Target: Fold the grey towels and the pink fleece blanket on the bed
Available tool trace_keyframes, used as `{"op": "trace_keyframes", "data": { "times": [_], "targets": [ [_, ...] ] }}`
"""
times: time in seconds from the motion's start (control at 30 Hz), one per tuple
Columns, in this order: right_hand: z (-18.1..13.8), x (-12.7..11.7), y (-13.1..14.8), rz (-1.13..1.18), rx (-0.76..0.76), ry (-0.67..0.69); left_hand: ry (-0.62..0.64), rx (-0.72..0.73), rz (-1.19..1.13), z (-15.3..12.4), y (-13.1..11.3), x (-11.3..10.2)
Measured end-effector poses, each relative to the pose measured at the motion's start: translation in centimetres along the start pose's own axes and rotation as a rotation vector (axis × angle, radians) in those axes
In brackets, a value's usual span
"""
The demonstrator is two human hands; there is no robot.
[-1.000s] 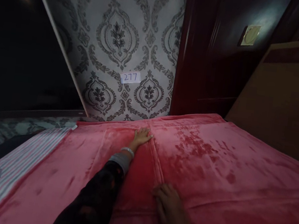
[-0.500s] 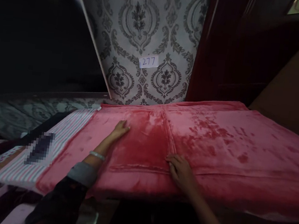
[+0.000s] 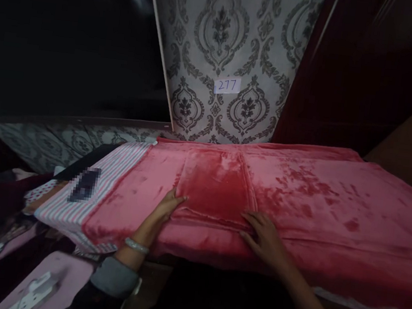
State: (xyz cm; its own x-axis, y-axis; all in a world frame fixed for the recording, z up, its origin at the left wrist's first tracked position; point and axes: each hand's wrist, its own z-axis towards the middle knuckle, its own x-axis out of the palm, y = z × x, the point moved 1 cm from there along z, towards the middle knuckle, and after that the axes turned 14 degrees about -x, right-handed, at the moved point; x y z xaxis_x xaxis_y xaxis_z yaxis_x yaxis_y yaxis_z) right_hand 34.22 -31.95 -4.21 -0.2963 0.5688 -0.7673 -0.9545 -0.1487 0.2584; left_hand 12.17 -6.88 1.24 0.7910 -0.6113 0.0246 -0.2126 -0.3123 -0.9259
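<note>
A red plush cloth (image 3: pixel 213 185), folded into a rectangle, lies on a wide pink-red plush blanket (image 3: pixel 310 187). At its left edge rests my left hand (image 3: pixel 167 206), the thumb stretched over the top layer and the fingers lying along the side. My right hand (image 3: pixel 263 233) touches the front right corner. Its fingers reach over the top with the thumb apart, close to the front edge. Whether any fingertips are tucked under the layers cannot be seen. Several layers show along the front fold.
Left of the blanket is a striped cloth (image 3: pixel 118 164) with a blurred dark object (image 3: pixel 84 184). A power strip (image 3: pixel 36 294) lies on a pink surface (image 3: pixel 64 267) at lower left. Behind stand a large dark screen (image 3: pixel 72 48) and a patterned wall (image 3: pixel 218 51) with a "277" label (image 3: pixel 227 85).
My left hand has come nearer, from the far left of the folded cloth to its front left edge. My right hand stays at the front right corner. The view has shifted left.
</note>
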Motion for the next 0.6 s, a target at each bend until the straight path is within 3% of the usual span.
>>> {"op": "trace_keyframes", "data": {
  "times": [0.23, 0.43, 0.6],
  "targets": [
    [3.3, -0.2, 3.2, -0.134, -0.028, 0.038, 0.11, -0.023, -0.101, -1.3, -0.1, -0.5],
    [8.5, 3.9, 8.6, -0.024, -0.049, 0.203, 0.18, -0.017, -0.147, -1.6, -1.1, -0.5],
    [9.2, 7.0, 8.6, -0.062, 0.014, 0.247, 0.146, -0.022, -0.169, 1.2, -1.4, -1.8]
  ]
}}
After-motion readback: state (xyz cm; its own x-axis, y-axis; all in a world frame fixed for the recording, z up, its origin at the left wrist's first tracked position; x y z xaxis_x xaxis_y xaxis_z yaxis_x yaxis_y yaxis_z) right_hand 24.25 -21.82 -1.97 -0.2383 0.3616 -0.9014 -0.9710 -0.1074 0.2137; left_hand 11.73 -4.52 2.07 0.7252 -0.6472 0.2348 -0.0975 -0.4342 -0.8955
